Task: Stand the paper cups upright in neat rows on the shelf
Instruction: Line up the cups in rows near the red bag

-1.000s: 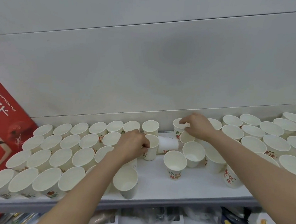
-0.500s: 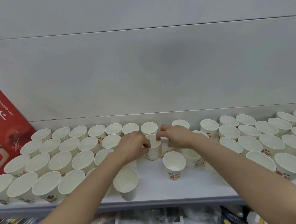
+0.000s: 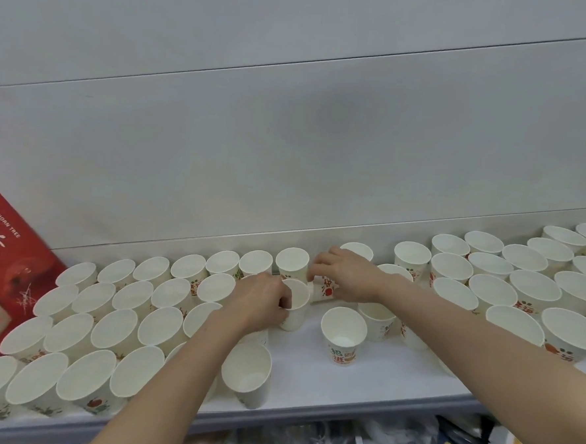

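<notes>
While dozens of empty white paper cups stand upright, mouths open, in rows across a white shelf (image 3: 309, 380), one printed cup (image 3: 325, 289) lies tipped on its side near the back wall, in the gap between the tidy left block (image 3: 114, 314) and the looser right group (image 3: 507, 286). The left hand (image 3: 259, 302) is curled around an upright cup (image 3: 295, 306) at mid-shelf, thumb on its rim and fingers on its wall. The right hand (image 3: 345, 276) rests on the fallen cup with fingers bent over it; whether they pinch it, I cannot tell.
</notes>
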`<state>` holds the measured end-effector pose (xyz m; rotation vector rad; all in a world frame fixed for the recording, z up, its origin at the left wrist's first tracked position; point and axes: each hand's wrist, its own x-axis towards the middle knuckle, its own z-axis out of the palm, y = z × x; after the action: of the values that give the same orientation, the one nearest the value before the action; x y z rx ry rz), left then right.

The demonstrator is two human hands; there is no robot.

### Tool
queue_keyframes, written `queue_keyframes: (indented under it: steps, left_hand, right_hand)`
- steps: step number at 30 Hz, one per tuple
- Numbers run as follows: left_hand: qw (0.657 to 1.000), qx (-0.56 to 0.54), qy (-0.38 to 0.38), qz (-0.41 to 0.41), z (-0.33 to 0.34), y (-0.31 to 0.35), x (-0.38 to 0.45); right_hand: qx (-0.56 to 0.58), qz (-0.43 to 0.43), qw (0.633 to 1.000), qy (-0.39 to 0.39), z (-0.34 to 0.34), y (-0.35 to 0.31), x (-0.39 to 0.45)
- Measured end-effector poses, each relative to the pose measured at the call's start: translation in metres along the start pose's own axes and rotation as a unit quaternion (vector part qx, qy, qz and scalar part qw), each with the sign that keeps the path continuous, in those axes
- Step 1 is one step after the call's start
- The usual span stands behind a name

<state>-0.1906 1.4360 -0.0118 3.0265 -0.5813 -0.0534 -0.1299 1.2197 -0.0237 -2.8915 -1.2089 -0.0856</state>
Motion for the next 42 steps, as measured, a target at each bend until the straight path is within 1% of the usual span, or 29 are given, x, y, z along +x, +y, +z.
queue_keyframes:
  steps: [2,6,8,9,11,12,13,15,16,19,21,23,25,27,30,33,35,38,40,42]
  left_hand:
    - [1.000,0.005,-0.004,0.016,0.000,0.000,-0.001]
    - [1.000,-0.009,-0.011,0.021,-0.004,0.002,-0.002]
    - [0.998,-0.055,-0.025,0.011,-0.011,0.003,-0.003]
    - [0.995,-0.100,-0.022,0.005,-0.016,0.004,-0.002]
    - [0.980,-0.198,0.020,-0.004,-0.027,0.005,0.007]
    - [0.973,-0.226,0.054,-0.011,-0.033,0.005,0.015]
    - [0.969,-0.230,0.087,-0.020,-0.037,0.007,0.026]
    - [0.971,-0.197,0.129,-0.033,-0.041,0.016,0.050]
    - [0.974,-0.179,0.133,-0.035,-0.040,0.022,0.063]
    - [0.988,-0.121,0.096,-0.016,-0.027,0.043,0.098]
    - [0.995,-0.067,0.071,0.034,-0.017,0.059,0.114]
    - [0.995,-0.039,0.046,0.078,-0.008,0.073,0.126]
    - [0.994,0.008,0.023,0.109,-0.001,0.083,0.134]
    - [0.990,0.057,0.028,0.125,0.004,0.086,0.137]
    - [0.987,0.095,0.049,0.116,0.005,0.080,0.135]
    - [0.987,0.125,0.049,0.093,0.002,0.063,0.126]
    - [0.988,0.123,0.042,0.077,0.000,0.053,0.120]
    - [0.993,0.088,0.038,0.063,-0.002,0.042,0.112]
    - [0.996,0.054,0.051,0.057,-0.005,0.037,0.105]
    - [0.996,0.024,0.074,0.053,-0.010,0.030,0.096]
  right_hand:
    - [-0.017,-0.001,1.000,0.009,0.004,0.000,0.002]
    - [-0.009,0.012,0.999,0.044,0.007,0.001,0.000]
    - [0.006,0.014,0.998,0.061,0.002,0.006,-0.006]
    - [0.020,0.013,0.997,0.071,0.000,0.010,-0.011]
    - [0.048,0.014,0.994,0.095,-0.008,0.016,-0.024]
    - [0.062,0.017,0.991,0.115,-0.014,0.018,-0.031]
    - [0.079,0.025,0.987,0.138,-0.018,0.021,-0.037]
    - [0.121,0.056,0.975,0.180,-0.028,0.026,-0.052]
    - [0.137,0.078,0.967,0.198,-0.033,0.029,-0.059]
    - [0.176,0.147,0.938,0.259,-0.047,0.042,-0.081]
    - [0.220,0.209,0.906,0.294,-0.054,0.053,-0.094]
    - [0.253,0.249,0.881,0.313,-0.055,0.060,-0.103]
    - [0.266,0.260,0.875,0.311,-0.051,0.065,-0.107]
    - [0.279,0.269,0.869,0.308,-0.047,0.068,-0.106]
    - [0.289,0.278,0.862,0.309,-0.045,0.070,-0.101]
    - [0.286,0.281,0.866,0.299,-0.043,0.070,-0.093]
    - [0.274,0.277,0.878,0.280,-0.040,0.069,-0.083]
    - [0.238,0.254,0.904,0.249,-0.032,0.065,-0.066]
    - [0.192,0.263,0.918,0.224,-0.025,0.063,-0.056]
    - [0.120,0.289,0.931,0.190,-0.019,0.060,-0.046]
